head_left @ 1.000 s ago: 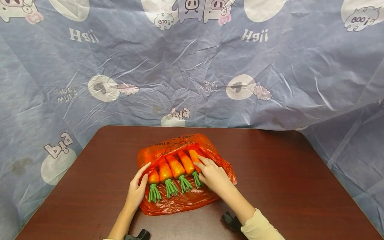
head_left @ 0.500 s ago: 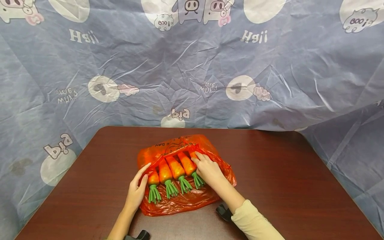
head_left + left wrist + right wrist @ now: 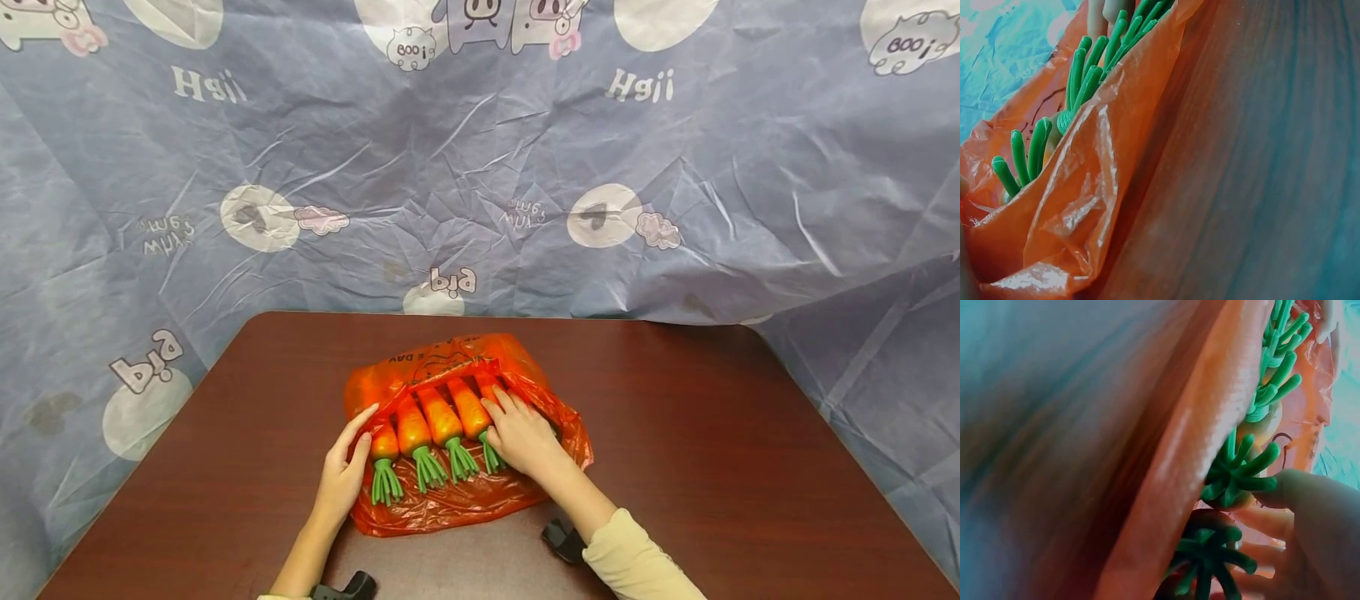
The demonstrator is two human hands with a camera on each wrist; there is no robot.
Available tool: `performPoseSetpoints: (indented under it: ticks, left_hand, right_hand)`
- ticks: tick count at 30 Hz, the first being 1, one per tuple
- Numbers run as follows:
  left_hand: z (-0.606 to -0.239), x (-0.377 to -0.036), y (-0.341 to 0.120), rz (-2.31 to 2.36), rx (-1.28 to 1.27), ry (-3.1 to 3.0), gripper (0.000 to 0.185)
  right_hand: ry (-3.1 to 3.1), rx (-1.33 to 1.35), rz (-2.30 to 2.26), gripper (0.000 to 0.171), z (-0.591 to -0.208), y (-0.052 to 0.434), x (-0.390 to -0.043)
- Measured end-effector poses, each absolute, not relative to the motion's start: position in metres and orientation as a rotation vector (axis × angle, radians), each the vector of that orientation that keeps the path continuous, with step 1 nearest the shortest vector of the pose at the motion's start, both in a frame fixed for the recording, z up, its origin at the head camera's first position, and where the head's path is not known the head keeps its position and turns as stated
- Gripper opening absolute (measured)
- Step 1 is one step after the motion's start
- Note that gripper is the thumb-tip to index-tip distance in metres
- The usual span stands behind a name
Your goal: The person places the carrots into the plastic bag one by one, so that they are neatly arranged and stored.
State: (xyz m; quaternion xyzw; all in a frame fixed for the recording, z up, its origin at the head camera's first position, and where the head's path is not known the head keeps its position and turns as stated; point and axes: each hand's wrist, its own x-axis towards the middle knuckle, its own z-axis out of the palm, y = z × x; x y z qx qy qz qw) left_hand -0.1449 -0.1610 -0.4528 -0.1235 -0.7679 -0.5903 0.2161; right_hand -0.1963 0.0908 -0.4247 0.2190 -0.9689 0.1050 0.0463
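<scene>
Several orange carrots (image 3: 442,415), with smooth plastic-looking green tops (image 3: 460,460), lie side by side in a red-orange plastic bag (image 3: 420,518). The bag lies mouth toward me, so the tops show. My left hand (image 3: 339,477) rests at the bag's left edge, index finger and thumb extended along its side; its other fingers are hidden. My right hand (image 3: 527,439) lies over the rightmost carrots, fingers fairly straight and touching them. In the right wrist view its thumb (image 3: 1294,489) is beside one green top, while the fingers reach behind another top (image 3: 1208,559).
The bag lies on a dark red-brown table (image 3: 697,450). Behind it hangs a crumpled blue-grey printed cloth (image 3: 450,167). Black wrist devices (image 3: 562,542) sit at both forearms, near the table's front.
My right hand first moves up and left over the right-hand carrots, then settles slightly lower, with its fingers spread along them. The left hand and the bag stay almost still.
</scene>
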Motion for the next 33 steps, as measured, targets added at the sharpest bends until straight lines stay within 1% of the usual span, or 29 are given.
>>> performPoseSetpoints:
  ticks: [4, 10, 21, 28, 33]
  left_hand:
    - [-0.448, -0.143, -0.159, -1.651, -0.334, -2.133, 0.035]
    - [-0.452, -0.144, -0.16, -1.645, -0.372, -2.107, 0.035]
    - [-0.45, -0.144, -0.159, -1.659, -0.376, -2.101, 0.034]
    - [-0.469, -0.153, -0.166, -1.641, -0.389, -2.091, 0.036]
    - [-0.477, -0.156, -0.169, -1.63, -0.403, -2.1, 0.036]
  right_hand:
    - [-2.948, 0.652, 0.347, 0.044, -0.423, 0.091, -0.193]
    - [-2.921, 0.665, 0.364, 0.044, -0.416, 0.091, -0.185]
    - [-2.801, 0.69, 0.416, 0.042, -0.391, 0.101, -0.164]
    - [-2.707, 0.583, 0.455, 0.041, -0.383, 0.115, -0.159]
    - [-2.673, 0.468, 0.498, 0.04, -0.381, 0.134, -0.162]
